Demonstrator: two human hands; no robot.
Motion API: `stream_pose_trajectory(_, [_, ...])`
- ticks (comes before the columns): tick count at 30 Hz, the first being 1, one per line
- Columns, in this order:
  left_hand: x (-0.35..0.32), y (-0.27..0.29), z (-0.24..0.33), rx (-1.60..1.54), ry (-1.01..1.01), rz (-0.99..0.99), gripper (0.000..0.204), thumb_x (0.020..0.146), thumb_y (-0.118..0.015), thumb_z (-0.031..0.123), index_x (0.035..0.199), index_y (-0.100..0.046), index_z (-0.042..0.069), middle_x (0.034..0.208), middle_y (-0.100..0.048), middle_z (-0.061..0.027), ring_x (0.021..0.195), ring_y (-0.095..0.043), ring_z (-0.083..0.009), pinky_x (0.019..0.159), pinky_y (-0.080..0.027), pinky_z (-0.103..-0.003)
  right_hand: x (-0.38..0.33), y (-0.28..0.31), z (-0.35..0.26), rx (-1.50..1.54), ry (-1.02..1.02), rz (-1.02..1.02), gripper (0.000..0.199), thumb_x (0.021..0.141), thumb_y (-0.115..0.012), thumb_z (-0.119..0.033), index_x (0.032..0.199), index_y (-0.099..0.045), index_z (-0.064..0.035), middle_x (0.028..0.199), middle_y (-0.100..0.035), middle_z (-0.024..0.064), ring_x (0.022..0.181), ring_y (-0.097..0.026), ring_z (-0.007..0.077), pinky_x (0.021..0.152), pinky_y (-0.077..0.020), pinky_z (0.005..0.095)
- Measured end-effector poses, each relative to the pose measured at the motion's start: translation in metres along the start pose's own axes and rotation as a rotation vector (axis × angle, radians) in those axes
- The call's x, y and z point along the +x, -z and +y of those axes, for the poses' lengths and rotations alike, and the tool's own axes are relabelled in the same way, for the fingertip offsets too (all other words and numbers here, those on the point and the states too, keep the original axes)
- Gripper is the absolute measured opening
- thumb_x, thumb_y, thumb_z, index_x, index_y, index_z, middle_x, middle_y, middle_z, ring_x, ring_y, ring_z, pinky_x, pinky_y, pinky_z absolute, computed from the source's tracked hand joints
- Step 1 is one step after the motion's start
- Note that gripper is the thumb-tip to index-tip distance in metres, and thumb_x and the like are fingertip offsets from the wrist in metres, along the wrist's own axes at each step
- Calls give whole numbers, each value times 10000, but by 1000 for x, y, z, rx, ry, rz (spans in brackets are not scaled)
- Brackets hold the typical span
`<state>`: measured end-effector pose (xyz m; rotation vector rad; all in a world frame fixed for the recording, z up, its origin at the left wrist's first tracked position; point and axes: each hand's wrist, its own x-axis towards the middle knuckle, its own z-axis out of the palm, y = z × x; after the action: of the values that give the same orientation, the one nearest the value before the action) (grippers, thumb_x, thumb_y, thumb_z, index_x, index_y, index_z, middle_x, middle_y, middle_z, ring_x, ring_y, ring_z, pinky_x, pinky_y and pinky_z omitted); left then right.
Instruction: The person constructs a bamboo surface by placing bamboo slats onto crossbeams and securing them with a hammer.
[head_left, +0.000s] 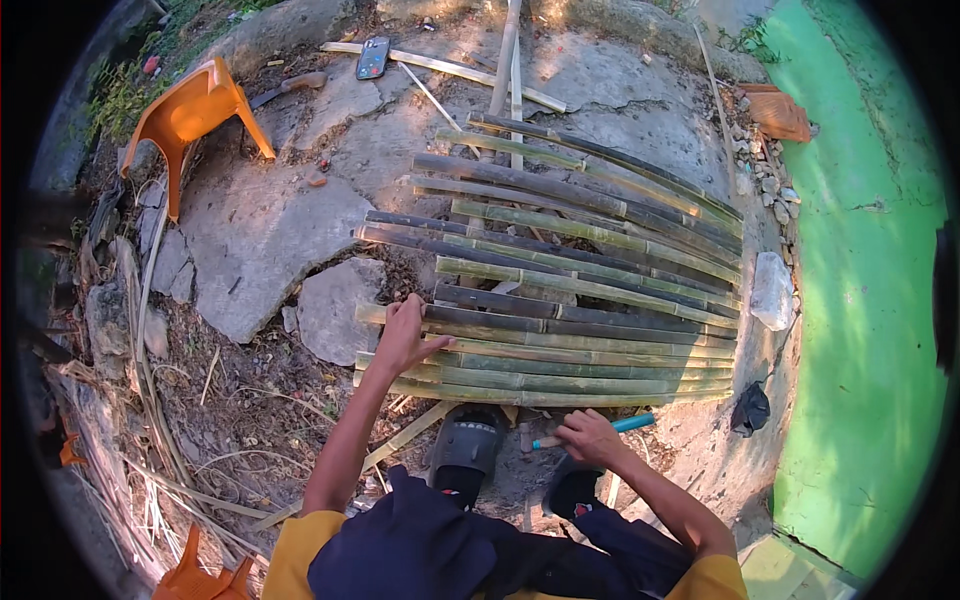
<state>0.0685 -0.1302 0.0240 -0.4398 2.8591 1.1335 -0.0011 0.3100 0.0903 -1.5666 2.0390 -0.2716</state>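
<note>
Left hand [404,340] is resting on bamboo poles [580,288], thumb spread wide | right hand [590,438] is gripping teal-handled hammer [632,424] | poles are lying at person's 12 o'clock | orange plastic chair [195,105] is standing at 11 o'clock

The left forearm [345,430] is slanting forward and slightly inward, bare from the elbow area to the wrist. The left wrist [381,367] is lying roughly in line with it. The left grip [404,338] is presenting its back to the viewer; the fingers [409,306] are curling at the far end, while the thumb [437,345] is spreading inward, away from them. The right forearm [668,498] is crossing diagonally from the lower right, pointing forward and inward. The right grip [588,437] is holding a clenched posture, knuckles uppermost, closer to the torso than the left grip.
</note>
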Motion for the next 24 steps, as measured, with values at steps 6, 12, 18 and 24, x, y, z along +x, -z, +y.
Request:
stream_pose_trajectory(6, [6,6,6,9,62,-98,802,743,-950,492,1131,-425,26,998,-593,-181,966,-576,-376,969,-376,-453,5,-36,-8,31,-55,-89,248,826,-779,-198,1050,-705,-122,985,-596,48,1017,-617,252,875,-464,398])
stream_pose_trajectory(12, [4,3,-1,14,50,-73,833,724,-961,484,1159,-428,14,1002,-608,-185,979,-591,-377,966,-375,-456,15,-36,-15,258,-290,-36,225,899,-777,-210,1097,-752,-108,985,-674,89,979,-658,294,867,-517,425])
stream_pose_trajectory(18, [9,3,0,-1,84,-105,860,699,-975,478,1153,-410,16,1004,-627,-188,955,-593,-381,959,-376,-458,36,-43,-14,1062,-945,-5,261,1011,-698,-167,1240,-683,-42,1154,-744,140,1078,-718,260,920,-574,386])
stream_pose_trajectory(24, [11,6,8,5,138,-89,856,650,-1008,441,1114,-413,35,960,-614,-170,919,-578,-376,951,-376,-464,58,-67,-39,2083,-1104,480,374,1066,-568,-15,1432,-496,11,1344,-655,222,1249,-671,313,1084,-561,426])
